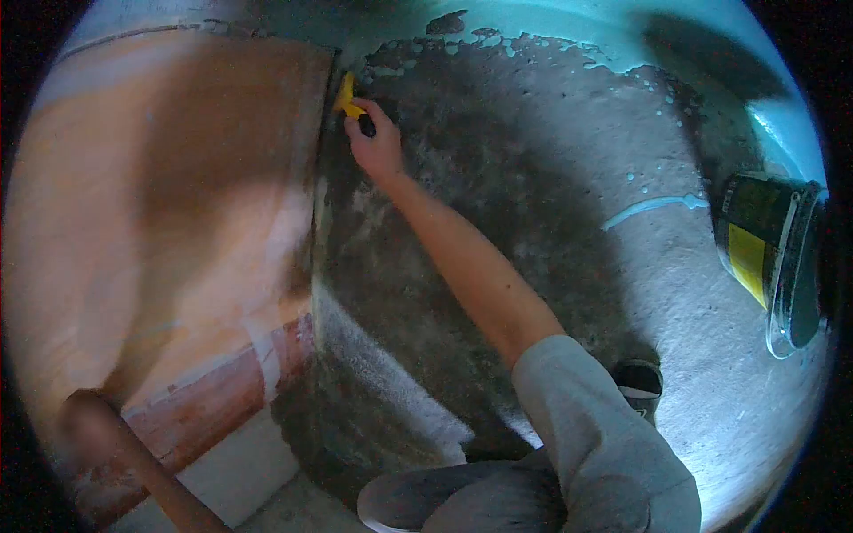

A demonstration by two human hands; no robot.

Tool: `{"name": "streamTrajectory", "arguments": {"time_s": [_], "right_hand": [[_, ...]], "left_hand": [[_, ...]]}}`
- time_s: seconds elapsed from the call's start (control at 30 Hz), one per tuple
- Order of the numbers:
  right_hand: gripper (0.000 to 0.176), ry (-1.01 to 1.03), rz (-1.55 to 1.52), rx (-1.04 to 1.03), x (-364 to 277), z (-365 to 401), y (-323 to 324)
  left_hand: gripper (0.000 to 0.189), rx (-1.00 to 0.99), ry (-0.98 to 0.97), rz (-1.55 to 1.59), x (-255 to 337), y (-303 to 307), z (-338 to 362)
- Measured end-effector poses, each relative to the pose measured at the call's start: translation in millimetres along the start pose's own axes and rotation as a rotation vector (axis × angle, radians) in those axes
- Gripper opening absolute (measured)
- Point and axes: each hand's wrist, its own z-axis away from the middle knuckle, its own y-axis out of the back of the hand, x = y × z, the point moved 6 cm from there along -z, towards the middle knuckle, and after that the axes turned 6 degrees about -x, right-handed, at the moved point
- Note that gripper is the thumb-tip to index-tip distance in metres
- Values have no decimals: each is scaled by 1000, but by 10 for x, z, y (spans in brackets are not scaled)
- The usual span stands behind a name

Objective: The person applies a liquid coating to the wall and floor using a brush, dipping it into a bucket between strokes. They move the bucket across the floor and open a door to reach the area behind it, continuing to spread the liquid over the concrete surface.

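Note:
My right hand [378,147] reaches far forward. Its fingers are closed around a small yellow scraper-like tool [346,92] with a dark part near the palm. The tool's flat head is at the seam where the pale orange wall [231,160] meets the dark grey floor [462,222]; whether it touches the wall cannot be told. At the lower left, my left hand [84,425] is beside the wall's lower part. It is smeared, so its fingers do not show clearly.
Wet turquoise coating [577,40] covers the far floor, with drips and a streak [653,205] nearer. A dark bucket [751,231] with a yellow label and wire handle is at the right. My shoe [640,382] and bent knee [418,493] are below. Shadows fall across wall and floor.

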Motion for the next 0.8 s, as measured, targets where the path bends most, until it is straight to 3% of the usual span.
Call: {"name": "streamTrajectory", "arguments": {"time_s": [0.27, 0.37, 0.47, 0.57, 0.67, 0.8], "right_hand": [[31, -142, -44, -454, 165, -64, 3], [30, -383, -185, -680, 158, -48, 14], [30, -472, -231, -746, 120, -60, 14], [30, -480, -329, -617, 242, -264, -8], [31, -270, -301, -401, 240, -495, 8], [33, -157, -256, -76, 156, -561, 76]], "left_hand": [[41, -9, 10, 2, -8, -33, -2], [41, -12, 15, 17, -16, -60, 5], [41, -17, 19, 13, -18, -79, 8], [40, -12, 30, 7, -38, -89, -7], [40, -13, 41, 9, -58, -111, -2], [40, -17, 46, 6, -53, -132, -22]]}}
